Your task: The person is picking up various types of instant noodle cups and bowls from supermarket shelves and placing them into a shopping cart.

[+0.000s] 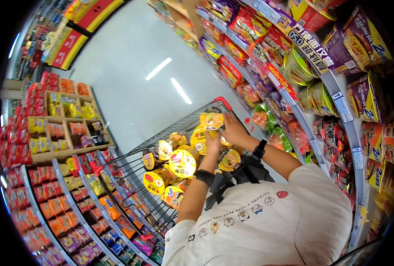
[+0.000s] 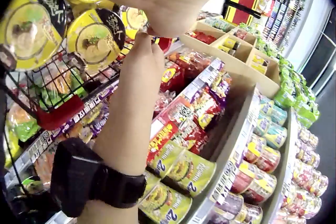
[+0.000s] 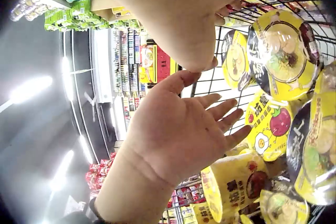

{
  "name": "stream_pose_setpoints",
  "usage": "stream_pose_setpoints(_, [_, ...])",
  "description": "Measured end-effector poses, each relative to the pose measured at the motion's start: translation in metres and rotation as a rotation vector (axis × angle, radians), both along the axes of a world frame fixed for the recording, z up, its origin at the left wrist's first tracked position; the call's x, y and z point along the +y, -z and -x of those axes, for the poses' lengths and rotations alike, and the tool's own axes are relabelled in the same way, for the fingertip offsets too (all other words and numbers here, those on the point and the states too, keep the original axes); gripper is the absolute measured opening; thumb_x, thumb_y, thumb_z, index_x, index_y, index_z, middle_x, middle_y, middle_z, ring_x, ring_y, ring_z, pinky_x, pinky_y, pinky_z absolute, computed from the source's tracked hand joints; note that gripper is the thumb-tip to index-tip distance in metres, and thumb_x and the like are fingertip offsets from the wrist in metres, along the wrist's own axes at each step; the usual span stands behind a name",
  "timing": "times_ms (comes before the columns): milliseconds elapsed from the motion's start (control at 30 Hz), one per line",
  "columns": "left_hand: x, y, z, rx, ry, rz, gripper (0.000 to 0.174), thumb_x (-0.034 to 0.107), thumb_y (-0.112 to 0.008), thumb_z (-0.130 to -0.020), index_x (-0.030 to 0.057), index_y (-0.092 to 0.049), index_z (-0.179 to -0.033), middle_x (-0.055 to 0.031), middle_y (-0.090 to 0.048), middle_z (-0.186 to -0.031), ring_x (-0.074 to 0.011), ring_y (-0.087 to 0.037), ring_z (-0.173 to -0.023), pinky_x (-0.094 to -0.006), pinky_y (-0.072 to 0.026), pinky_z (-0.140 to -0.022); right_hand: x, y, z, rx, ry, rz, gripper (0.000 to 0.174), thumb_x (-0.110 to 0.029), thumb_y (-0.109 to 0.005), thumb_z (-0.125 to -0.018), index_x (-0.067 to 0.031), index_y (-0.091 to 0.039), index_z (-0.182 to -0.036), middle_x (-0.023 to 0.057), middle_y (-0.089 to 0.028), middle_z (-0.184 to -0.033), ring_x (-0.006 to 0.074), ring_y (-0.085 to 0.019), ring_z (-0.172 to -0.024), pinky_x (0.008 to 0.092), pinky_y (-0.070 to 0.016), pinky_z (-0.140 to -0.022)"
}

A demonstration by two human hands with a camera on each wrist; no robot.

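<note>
Cups [image 1: 182, 162] of noodles, mostly yellow, lie heaped in a wire shopping cart [image 1: 224, 103]. Beside them the left hand [image 3: 181, 134] shows its palm, fingers loosely spread and holding nothing. The right hand [image 1: 233, 128] is just beside a raised yellow cup [image 1: 211, 120]; whether it grips that cup cannot be told. Stocked shelves [image 1: 343, 106] stand rightward, wooden bins [image 1: 50, 156] leftward, pale floor [image 1: 121, 66] between.

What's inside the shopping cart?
A pile of yellow tubs shows inside the wire cart. Whatever lies beneath the pile is covered and cannot be seen.
</note>
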State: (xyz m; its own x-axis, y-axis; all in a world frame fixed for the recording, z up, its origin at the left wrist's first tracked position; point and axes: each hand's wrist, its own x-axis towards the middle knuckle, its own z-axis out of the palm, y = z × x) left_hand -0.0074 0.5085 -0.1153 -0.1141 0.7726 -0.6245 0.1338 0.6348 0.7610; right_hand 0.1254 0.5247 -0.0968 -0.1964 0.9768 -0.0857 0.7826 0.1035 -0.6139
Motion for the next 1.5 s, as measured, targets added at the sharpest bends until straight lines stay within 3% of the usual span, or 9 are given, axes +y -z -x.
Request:
stream_pose_setpoints(200, [-0.044,-0.089,0.025,-0.218,-0.025,-0.07,0.078,0.027,-0.059,-0.079,-0.0038,-0.017,-0.137,-0.0202,-0.036,-0.132,-0.0279,-0.038,-0.119,-0.0333,-0.0334,-0.097,-0.04,-0.036,0.027,-0.035,-0.016,-0.095,0.065,-0.025,-0.061,-0.075,0.0051,-0.035,-0.127,0.0231,-0.042,-0.127,0.038,-0.033,-0.124,0.0471,-0.0267,-0.101])
stream_pose_setpoints(267, [-0.066,-0.053,0.038,0.063,-0.143,-0.304,0.054,0.016,-0.061,-0.076,-0.0088,-0.04,-0.12,-0.0191,-0.054,-0.111,-0.0263,-0.053,-0.101,-0.0338,-0.0419,-0.086,-0.058,-0.042,0.042,-0.055,-0.033,-0.135,0.066,-0.03,-0.06,-0.076,0.0024,-0.035,-0.128,0.0207,-0.044,-0.127,0.0378,-0.032,-0.125,0.0512,-0.0244,-0.1])
stream_pose_setpoints(400, [-0.118,-0.025,0.069,0.16,-0.194,-0.441,0.057,0.017,-0.061,-0.078,-0.009,-0.038,-0.123,-0.0203,-0.052,-0.109,-0.0265,-0.051,-0.102,-0.0337,-0.0408,-0.088,-0.105,-0.059,0.065,0.014,-0.056,-0.183,0.066,-0.03,-0.061,-0.076,0.0008,-0.035,-0.128,0.0204,-0.044,-0.127,0.0353,-0.033,-0.124,0.0506,-0.0241,-0.1])
stream_pose_setpoints(433, [-0.137,-0.071,0.067,-0.067,-0.21,-0.376,0.058,0.017,-0.059,-0.079,-0.0077,-0.036,-0.126,-0.0205,-0.045,-0.117,-0.0266,-0.047,-0.107,-0.034,-0.0383,-0.092,-0.119,-0.064,0.069,0.015,-0.051,-0.212,0.066,-0.03,-0.061,-0.076,0.0016,-0.035,-0.128,0.0219,-0.044,-0.126,0.0355,-0.034,-0.124,0.0487,-0.0248,-0.1])
stream_pose_setpoints(600, [-0.223,-0.039,0.085,-0.193,-0.219,-0.234,0.057,0.025,-0.052,-0.085,0.0077,-0.029,-0.134,-0.0069,-0.045,-0.121,-0.0161,-0.05,-0.096,-0.029,-0.0396,-0.08,-0.216,-0.061,0.074,0.101,0.035,-0.306,0.066,-0.025,-0.063,-0.075,0.0033,-0.035,-0.128,0.0252,-0.042,-0.127,0.0386,-0.037,-0.12,0.0445,-0.0297,-0.099])
stream_pose_setpoints(733, [-0.308,-0.072,0.057,-0.428,-0.268,-0.099,0.054,0.028,-0.049,-0.084,0.0153,-0.031,-0.133,-0.0009,-0.041,-0.125,-0.0147,-0.04,-0.107,-0.0323,-0.0291,-0.086,-0.324,-0.068,0.058,0.135,0.046,-0.072,0.06,-0.03,-0.061,-0.076,-0.0064,-0.041,-0.128,0.0233,-0.042,-0.128,0.0358,-0.032,-0.126,0.0538,-0.0215,-0.101])
stream_pose_setpoints(800, [-0.336,-0.075,0.043,-0.413,-0.147,-0.138,0.061,0.024,-0.048,-0.083,0.0092,-0.023,-0.137,-0.0119,-0.03,-0.135,-0.0248,-0.03,-0.123,-0.0426,-0.0227,-0.101,-0.359,-0.08,0.041,0.155,0.164,0.0,0.048,-0.029,-0.059,-0.078,-0.0135,-0.048,-0.122,0.0129,-0.046,-0.128,0.0329,-0.03,-0.129,0.0568,-0.0123,-0.103])
stream_pose_setpoints(1000, [-0.375,-0.134,-0.034,-0.465,0.2,-0.297,0.056,0.019,-0.043,-0.088,0.01,-0.021,-0.138,-0.0138,-0.024,-0.14,-0.0246,-0.03,-0.123,-0.0358,-0.0239,-0.1,-0.431,-0.123,-0.04,0.125,0.491,-0.429,0.033,-0.026,-0.057,-0.08,-0.0096,-0.055,-0.109,0.0077,-0.055,-0.114,0.0312,-0.037,-0.122,0.0568,-0.0162,-0.101])
stream_pose_setpoints(1500, [-0.6,-0.23,-0.365,-0.672,1.075,-0.82,0.061,0.0,-0.039,-0.081,0.0056,-0.02,-0.138,-0.0131,-0.021,-0.142,-0.026,-0.019,-0.132,-0.0396,-0.0181,-0.106,-0.749,-0.205,-0.304,0.006,1.176,-0.731,0.029,-0.011,-0.058,-0.077,-0.0035,-0.055,-0.105,0.0168,-0.057,-0.106,0.033,-0.055,-0.098,0.0383,-0.0441,-0.085])
